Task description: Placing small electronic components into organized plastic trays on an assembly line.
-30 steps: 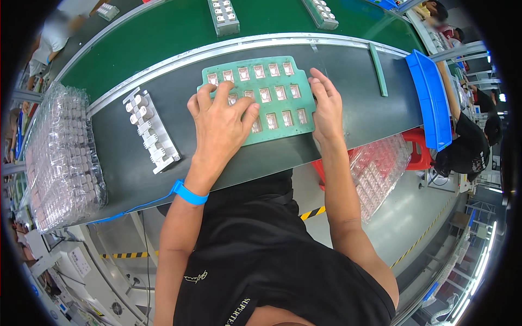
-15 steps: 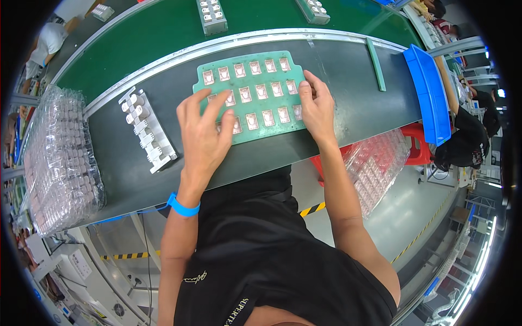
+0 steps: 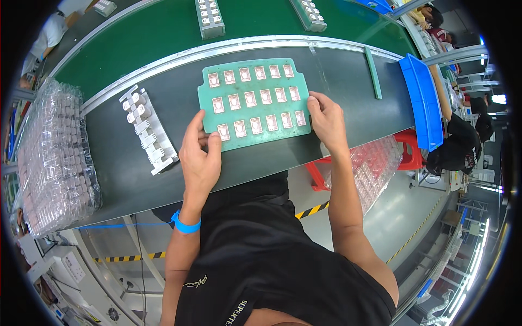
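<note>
A flat green tray (image 3: 254, 82) lies on the dark work surface in front of me. It bears three rows of small square pinkish-metallic pieces (image 3: 250, 98), each in its own slot. My left hand (image 3: 199, 158) grips the tray's lower left edge, thumb near the front corner and fingers along the side. At the opposite edge, my right hand (image 3: 329, 123) holds the tray between thumb and curled fingers. To the left of my left hand lies a pale metal rail (image 3: 161, 137) carrying several white plastic parts (image 3: 138, 112).
Stacked clear plastic trays (image 3: 58, 157) stand at the far left. On the right are a green strip (image 3: 373, 73) and a blue bin (image 3: 423, 103). Beyond a metal edge, a green conveyor (image 3: 261, 20) bears loaded holders (image 3: 210, 19). A red stool (image 3: 405, 151) with a clear tray stands below right.
My left hand has moved off the pieces to the tray's left edge. My right hand has come slightly right and lower, and the tray has shifted a little right and nearer.
</note>
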Available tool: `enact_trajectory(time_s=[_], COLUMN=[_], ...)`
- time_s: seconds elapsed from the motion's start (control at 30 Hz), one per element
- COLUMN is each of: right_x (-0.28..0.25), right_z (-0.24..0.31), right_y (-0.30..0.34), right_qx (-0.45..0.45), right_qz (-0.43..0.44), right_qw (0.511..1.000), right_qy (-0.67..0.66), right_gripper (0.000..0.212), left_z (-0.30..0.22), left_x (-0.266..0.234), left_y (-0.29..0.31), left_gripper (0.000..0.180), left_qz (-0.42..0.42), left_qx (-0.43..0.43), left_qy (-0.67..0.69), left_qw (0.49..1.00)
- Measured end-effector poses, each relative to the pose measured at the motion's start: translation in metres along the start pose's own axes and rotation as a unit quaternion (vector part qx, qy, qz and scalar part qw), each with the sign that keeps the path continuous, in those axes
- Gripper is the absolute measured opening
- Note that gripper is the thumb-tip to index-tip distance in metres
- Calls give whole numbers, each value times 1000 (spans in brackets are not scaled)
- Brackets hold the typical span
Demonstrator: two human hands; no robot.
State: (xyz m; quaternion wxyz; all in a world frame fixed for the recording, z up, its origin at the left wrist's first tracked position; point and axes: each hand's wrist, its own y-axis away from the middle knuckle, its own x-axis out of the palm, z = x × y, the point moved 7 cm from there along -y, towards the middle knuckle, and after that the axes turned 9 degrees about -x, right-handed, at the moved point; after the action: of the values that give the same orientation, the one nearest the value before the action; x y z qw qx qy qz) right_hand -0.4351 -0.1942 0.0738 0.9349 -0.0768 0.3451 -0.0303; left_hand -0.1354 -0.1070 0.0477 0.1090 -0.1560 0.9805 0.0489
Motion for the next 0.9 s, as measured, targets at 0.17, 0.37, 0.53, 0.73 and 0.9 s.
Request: enact_trajectory(time_s=[0.17, 0.37, 0.53, 0.73, 0.9], right_x=[6, 14, 27, 34, 37], right_z=[-6, -19, 4, -9, -23], right_y=[-3, -1, 6, 11, 14], right_qx=[34, 156, 129, 159, 163], right_qz=[25, 69, 95, 110, 139], right_qw=[998, 969, 907, 847, 844], right_qy=[-46, -176, -390, -494, -491], right_gripper=[42, 42, 39, 41, 40], left_z=[-5, -3, 2, 11, 0], left_x=[-1, -3, -7, -7, -10], left_y=[-5, -8, -6, -5, -1], left_gripper=[47, 42, 40, 39, 44], left_qz=[-1, -11, -27, -44, -57], left_qx=[2, -4, 4, 7, 14], left_qy=[12, -4, 1, 30, 48], left_qw=[1000, 1000, 1000, 999, 997])
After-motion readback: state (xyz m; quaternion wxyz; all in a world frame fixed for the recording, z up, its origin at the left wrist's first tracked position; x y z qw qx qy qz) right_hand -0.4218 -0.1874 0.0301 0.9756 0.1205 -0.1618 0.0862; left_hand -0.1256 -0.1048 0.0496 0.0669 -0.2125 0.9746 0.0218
